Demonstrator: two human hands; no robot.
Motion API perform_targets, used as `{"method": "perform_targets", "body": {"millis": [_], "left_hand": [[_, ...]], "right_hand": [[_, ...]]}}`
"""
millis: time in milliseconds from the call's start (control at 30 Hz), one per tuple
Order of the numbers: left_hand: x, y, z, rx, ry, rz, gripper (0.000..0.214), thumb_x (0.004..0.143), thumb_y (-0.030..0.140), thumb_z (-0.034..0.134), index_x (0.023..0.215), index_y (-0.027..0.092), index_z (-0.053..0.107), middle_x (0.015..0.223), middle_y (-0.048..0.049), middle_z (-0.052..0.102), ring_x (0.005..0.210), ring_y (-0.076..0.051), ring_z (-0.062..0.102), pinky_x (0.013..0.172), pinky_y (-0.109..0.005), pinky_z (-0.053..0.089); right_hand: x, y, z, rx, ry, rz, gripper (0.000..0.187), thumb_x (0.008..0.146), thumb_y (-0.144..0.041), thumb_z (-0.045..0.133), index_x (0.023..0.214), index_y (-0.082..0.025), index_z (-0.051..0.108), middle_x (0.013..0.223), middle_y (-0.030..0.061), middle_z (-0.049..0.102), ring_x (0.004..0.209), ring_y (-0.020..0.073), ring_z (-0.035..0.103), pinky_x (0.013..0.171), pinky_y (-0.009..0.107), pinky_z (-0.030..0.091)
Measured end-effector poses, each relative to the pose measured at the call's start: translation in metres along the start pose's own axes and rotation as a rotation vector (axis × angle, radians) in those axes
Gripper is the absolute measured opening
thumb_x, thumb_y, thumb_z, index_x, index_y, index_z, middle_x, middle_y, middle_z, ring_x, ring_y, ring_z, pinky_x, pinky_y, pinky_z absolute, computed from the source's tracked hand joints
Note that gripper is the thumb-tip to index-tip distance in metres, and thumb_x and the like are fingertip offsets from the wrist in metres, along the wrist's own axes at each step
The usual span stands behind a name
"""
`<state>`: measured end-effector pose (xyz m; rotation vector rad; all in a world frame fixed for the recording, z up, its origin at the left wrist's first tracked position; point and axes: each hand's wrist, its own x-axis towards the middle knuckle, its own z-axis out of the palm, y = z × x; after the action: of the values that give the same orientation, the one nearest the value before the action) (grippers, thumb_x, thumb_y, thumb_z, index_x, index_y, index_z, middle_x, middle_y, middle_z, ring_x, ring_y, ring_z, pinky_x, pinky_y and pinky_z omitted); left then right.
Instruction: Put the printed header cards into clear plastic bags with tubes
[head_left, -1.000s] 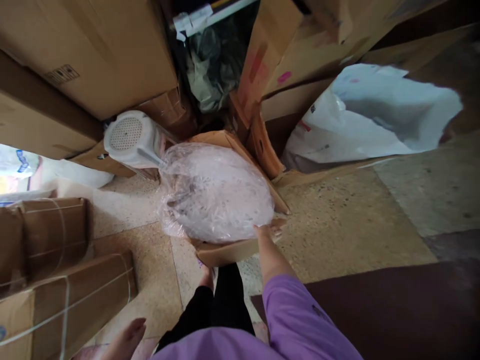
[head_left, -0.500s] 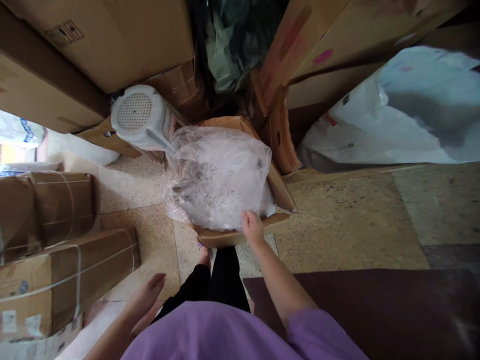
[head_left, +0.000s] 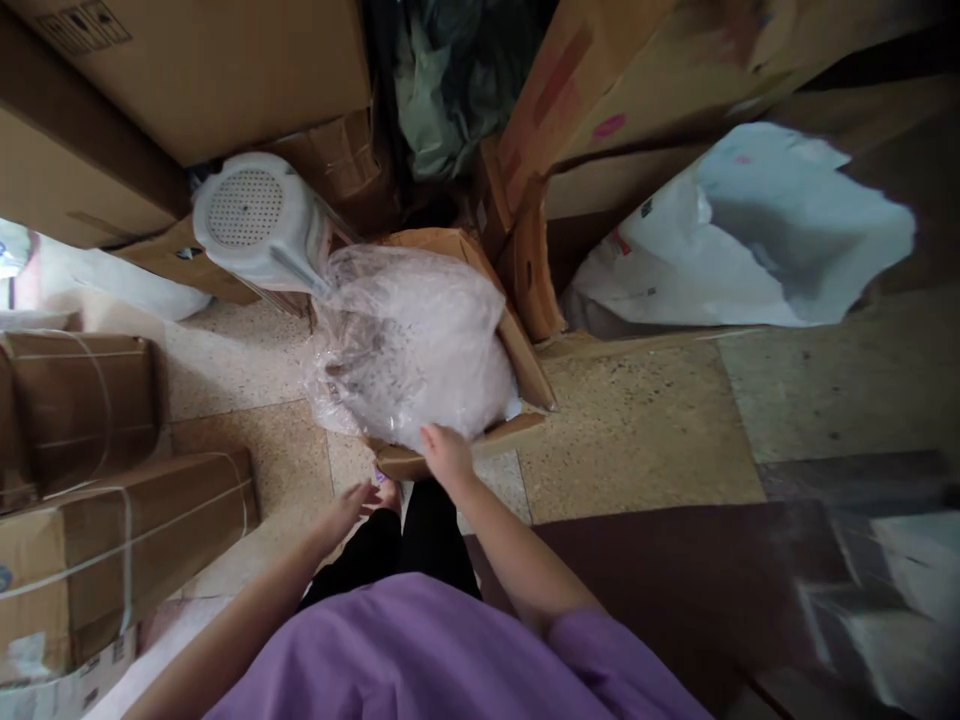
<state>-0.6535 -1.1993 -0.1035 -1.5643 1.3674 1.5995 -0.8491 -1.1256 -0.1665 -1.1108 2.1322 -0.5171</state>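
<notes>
A clear plastic bag bulging with white shredded filling sits in an open cardboard box on the floor in front of me. My right hand rests on the near lower edge of the bag, at the box's front flap. My left hand reaches forward just below and left of the box, fingers spread, holding nothing. A white plastic appliance with a perforated round face lies against the bag's far left side.
Large cardboard boxes lean overhead and at the back. Strapped cartons are stacked on the left floor. A white plastic sack lies at right. A dark brown surface runs along the lower right over speckled tile floor.
My left hand has risen from beside my leg toward the box's front. My right hand slid left along the bag's near edge, and the bag has settled deeper into the box.
</notes>
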Motion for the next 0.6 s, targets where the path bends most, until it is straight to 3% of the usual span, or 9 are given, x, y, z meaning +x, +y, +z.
{"method": "perform_targets", "body": {"millis": [100,200,300,433,600], "left_hand": [[0.023,0.036,0.003,-0.035,0.068,-0.022,0.065,0.090,0.061,0.019,0.128,0.019,0.050,0.133,-0.0124,0.055,0.112,-0.024,0.058,0.088,-0.036,0.048],[0.055,0.071,0.008,0.000,0.111,-0.024,0.056,0.089,0.057,0.040,0.131,0.021,0.046,0.135,-0.0126,0.051,0.114,-0.023,0.056,0.088,-0.037,0.048],[0.078,0.090,0.016,0.061,0.091,-0.043,0.043,0.089,0.043,0.052,0.123,0.016,0.052,0.121,-0.0111,0.057,0.101,-0.021,0.060,0.085,-0.041,0.051],[0.080,0.093,0.032,0.119,0.031,0.013,0.037,0.091,0.039,0.051,0.119,0.015,0.054,0.114,-0.0092,0.060,0.096,-0.019,0.061,0.082,-0.040,0.052],[0.056,0.086,0.047,0.242,-0.075,0.194,0.028,0.090,0.037,0.054,0.103,0.014,0.063,0.102,-0.0065,0.066,0.091,-0.016,0.063,0.084,-0.037,0.052]], "right_hand": [[0.013,-0.030,0.026,-0.003,-0.175,-0.077,0.025,0.092,-0.037,0.052,0.096,-0.015,0.061,0.094,0.0034,0.064,0.085,0.0146,0.061,0.080,0.036,0.050],[0.022,-0.044,0.047,0.036,-0.290,-0.114,0.028,0.090,-0.036,0.056,0.107,-0.015,0.059,0.107,0.0060,0.062,0.094,0.0172,0.061,0.083,0.039,0.052],[0.018,-0.036,0.056,0.096,-0.318,-0.078,0.029,0.089,-0.036,0.056,0.109,-0.014,0.059,0.108,0.0067,0.062,0.094,0.0173,0.061,0.082,0.038,0.052],[-0.007,0.009,0.040,0.187,-0.199,0.077,0.027,0.090,-0.038,0.055,0.103,-0.015,0.060,0.098,0.0040,0.063,0.082,0.0136,0.061,0.073,0.033,0.053],[-0.044,0.105,-0.025,0.188,0.208,0.470,0.029,0.091,-0.036,0.054,0.111,-0.015,0.057,0.105,0.0057,0.061,0.086,0.0150,0.061,0.074,0.034,0.054]]}}
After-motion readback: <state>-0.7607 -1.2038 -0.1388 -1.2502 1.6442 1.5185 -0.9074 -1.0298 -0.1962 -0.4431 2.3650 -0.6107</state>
